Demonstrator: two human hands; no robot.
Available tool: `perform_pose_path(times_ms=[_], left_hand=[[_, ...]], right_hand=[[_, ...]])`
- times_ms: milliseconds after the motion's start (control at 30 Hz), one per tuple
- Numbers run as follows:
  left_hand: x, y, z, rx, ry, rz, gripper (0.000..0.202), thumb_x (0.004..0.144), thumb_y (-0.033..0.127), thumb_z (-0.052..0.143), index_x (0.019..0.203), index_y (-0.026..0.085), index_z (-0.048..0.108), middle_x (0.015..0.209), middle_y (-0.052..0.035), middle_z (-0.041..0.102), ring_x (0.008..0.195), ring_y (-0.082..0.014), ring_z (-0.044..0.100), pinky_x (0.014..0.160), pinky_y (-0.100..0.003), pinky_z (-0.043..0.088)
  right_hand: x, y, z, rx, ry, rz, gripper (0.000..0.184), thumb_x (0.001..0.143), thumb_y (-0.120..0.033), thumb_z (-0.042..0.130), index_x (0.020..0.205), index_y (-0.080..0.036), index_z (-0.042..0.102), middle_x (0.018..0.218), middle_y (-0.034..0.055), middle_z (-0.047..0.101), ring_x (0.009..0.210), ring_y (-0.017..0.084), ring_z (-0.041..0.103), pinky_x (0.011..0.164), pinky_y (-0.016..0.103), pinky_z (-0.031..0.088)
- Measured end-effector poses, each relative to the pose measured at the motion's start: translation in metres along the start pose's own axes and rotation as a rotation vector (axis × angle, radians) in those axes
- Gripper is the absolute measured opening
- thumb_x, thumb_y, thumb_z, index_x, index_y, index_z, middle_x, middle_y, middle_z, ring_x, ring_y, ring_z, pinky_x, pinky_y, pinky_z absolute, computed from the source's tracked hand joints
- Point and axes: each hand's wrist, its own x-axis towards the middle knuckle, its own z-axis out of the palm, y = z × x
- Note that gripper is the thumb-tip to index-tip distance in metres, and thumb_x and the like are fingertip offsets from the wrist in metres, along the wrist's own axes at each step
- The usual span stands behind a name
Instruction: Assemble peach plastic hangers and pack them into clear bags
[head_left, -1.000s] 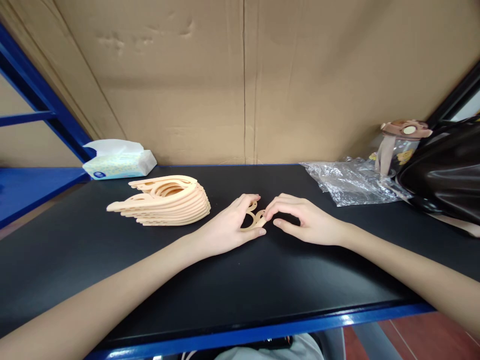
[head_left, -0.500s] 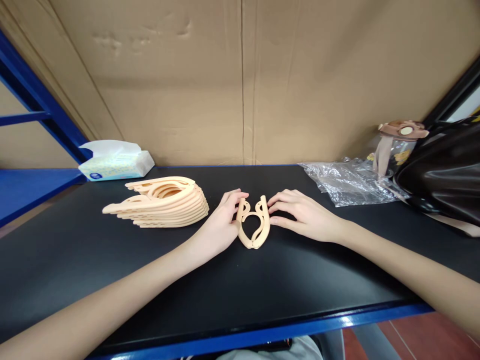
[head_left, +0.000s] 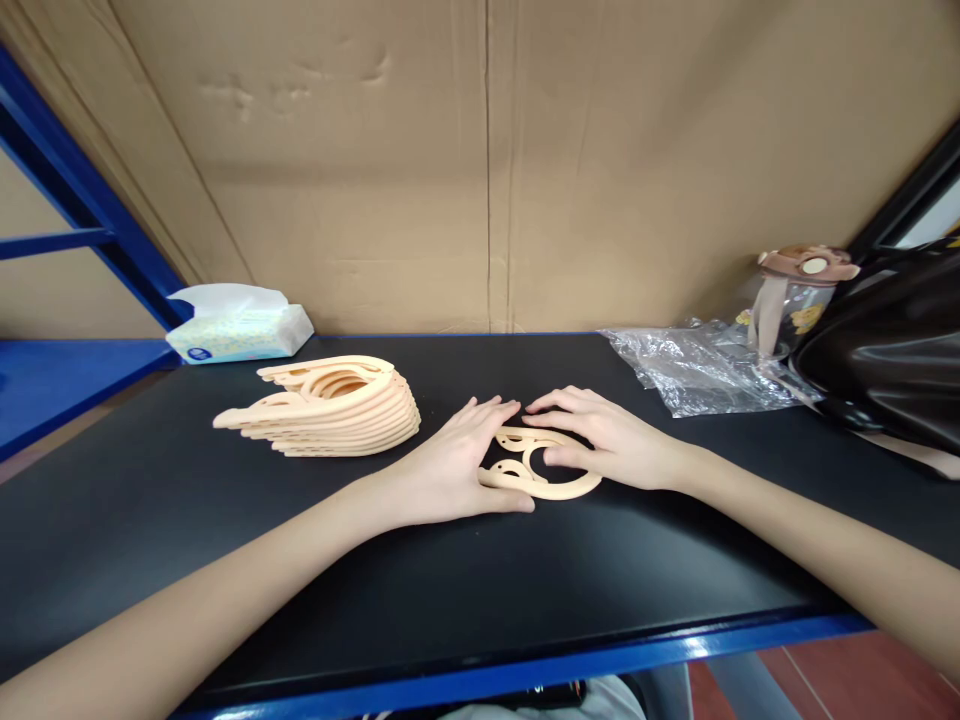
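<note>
A peach plastic folding hanger (head_left: pixel 551 488) lies flat on the black table (head_left: pixel 480 590) in the middle. My left hand (head_left: pixel 454 470) grips its left end, thumb along the front edge and fingers over the back. My right hand (head_left: pixel 604 445) rests on its right half, with fingers curled over the top and the thumb inside the loop. A stack of several matching peach hangers (head_left: pixel 330 405) sits to the left of my hands, apart from them.
A tissue pack (head_left: pixel 238 330) lies at the back left by a blue shelf frame (head_left: pixel 82 215). Crumpled clear plastic (head_left: pixel 701 370), a lidded bottle (head_left: pixel 795 295) and a black bag (head_left: pixel 889 340) crowd the back right. A cardboard wall (head_left: pixel 487 160) closes the rear.
The hanger stood upright as a narrow loop between my hands half a second ago. Now it lies flat, turned sideways, with both hands over it.
</note>
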Motion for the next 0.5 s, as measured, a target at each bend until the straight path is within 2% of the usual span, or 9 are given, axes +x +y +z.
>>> perform_pose_path(times_ms=[133,233,300,367,500], left_hand=[[0.001,0.001,0.003,0.074,-0.033,0.118,0.102,0.076,0.066,0.06,0.149,0.011,0.013,0.154,-0.0187,0.019,0.143,-0.0322,0.013,0.116,-0.051,0.01],[0.002,0.005,0.004,0.119,-0.002,0.147,0.087,0.083,0.061,0.055,0.147,0.012,0.022,0.148,-0.0182,0.034,0.138,-0.0304,0.03,0.112,-0.046,0.026],[0.0,0.009,0.002,0.155,0.012,0.157,0.073,0.087,0.055,0.054,0.143,0.015,0.031,0.139,-0.0149,0.046,0.128,-0.0278,0.043,0.103,-0.04,0.038],[-0.003,0.016,-0.003,0.224,0.013,0.163,0.067,0.087,0.049,0.058,0.141,0.016,0.035,0.13,-0.0123,0.053,0.119,-0.0262,0.05,0.096,-0.037,0.043],[-0.016,0.034,-0.028,0.406,0.048,0.125,0.073,0.081,0.043,0.064,0.141,0.014,0.035,0.124,-0.0116,0.055,0.115,-0.0289,0.052,0.088,-0.035,0.045]], right_hand=[[0.001,0.001,-0.002,0.071,0.251,0.075,0.035,0.099,-0.042,0.035,0.113,-0.022,0.06,0.109,0.0046,0.066,0.103,0.021,0.056,0.094,0.04,0.037],[0.001,0.003,-0.003,0.096,0.372,0.13,0.031,0.098,-0.041,0.037,0.107,-0.023,0.06,0.103,0.0022,0.068,0.096,0.02,0.058,0.091,0.038,0.038],[0.001,0.005,-0.004,0.097,0.394,0.147,0.031,0.098,-0.042,0.038,0.105,-0.023,0.061,0.101,0.0012,0.069,0.095,0.019,0.058,0.089,0.037,0.038],[0.001,0.007,-0.004,0.094,0.398,0.152,0.031,0.097,-0.042,0.038,0.102,-0.023,0.062,0.101,0.0005,0.069,0.094,0.019,0.058,0.089,0.037,0.038],[0.0,0.008,-0.005,0.085,0.393,0.159,0.032,0.097,-0.042,0.038,0.101,-0.024,0.063,0.099,0.0,0.07,0.093,0.019,0.06,0.089,0.037,0.038]])
